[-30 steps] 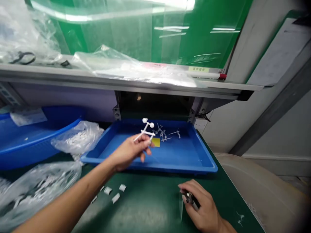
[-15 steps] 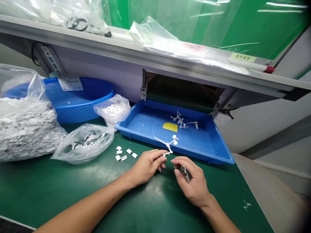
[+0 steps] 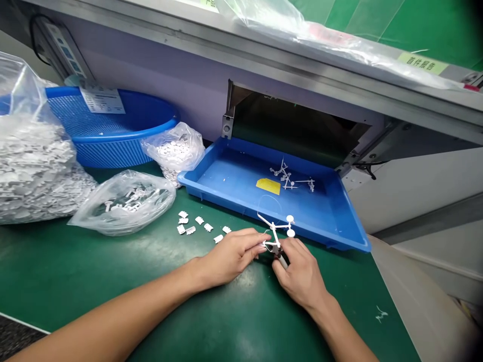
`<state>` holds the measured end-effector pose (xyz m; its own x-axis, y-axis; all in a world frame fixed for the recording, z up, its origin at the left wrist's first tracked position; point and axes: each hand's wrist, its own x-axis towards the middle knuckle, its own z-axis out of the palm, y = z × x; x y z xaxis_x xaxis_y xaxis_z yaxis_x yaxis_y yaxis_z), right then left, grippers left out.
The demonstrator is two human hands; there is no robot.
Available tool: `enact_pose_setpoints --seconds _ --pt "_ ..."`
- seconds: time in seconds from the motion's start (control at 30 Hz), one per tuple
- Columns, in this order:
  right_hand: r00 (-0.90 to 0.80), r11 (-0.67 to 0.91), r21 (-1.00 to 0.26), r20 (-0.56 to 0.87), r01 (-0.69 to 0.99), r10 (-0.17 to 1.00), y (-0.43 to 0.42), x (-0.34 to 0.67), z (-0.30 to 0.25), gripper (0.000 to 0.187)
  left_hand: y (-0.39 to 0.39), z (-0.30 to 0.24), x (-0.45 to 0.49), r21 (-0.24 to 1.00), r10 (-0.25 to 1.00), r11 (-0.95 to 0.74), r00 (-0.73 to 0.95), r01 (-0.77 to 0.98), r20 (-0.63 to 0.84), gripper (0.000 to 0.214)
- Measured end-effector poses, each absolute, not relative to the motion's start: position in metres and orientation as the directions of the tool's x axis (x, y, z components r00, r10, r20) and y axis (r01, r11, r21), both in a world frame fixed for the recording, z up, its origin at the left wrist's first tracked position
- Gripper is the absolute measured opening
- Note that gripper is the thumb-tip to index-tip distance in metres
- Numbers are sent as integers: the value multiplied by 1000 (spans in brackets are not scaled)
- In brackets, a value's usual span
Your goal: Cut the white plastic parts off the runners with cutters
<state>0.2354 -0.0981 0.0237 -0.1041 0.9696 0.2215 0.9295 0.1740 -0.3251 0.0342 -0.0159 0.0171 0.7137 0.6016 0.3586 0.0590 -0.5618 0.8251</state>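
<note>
My left hand pinches the lower end of a white moulded plastic runner, whose two round knobs stick up to the right. My right hand is shut on small side cutters, and their dark jaws sit against the runner's base. Fingers partly hide the cutters' handles. Both hands almost touch. Small white plastic pieces lie on the green mat just left of my left hand.
A blue tray holds a yellow card and white runner scraps. Plastic bags of white parts and a blue mesh basket stand at the left. A grey shelf edge runs overhead.
The view has tipped further down. My hands have come closer together, the cutters now reach the runner, and the runner has turned so its knobs point up and right.
</note>
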Motion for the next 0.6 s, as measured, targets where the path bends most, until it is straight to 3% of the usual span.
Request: enact_pose_setpoints --seconds 0.37,0.6 --pt "-87 143 -286 201 947 976 -101 234 25 21 -17 12 34 804 549 -594 741 21 387 30" --pt "-100 112 -228 62 967 993 -102 232 21 14 -15 10 33 768 541 -640 729 33 419 30"
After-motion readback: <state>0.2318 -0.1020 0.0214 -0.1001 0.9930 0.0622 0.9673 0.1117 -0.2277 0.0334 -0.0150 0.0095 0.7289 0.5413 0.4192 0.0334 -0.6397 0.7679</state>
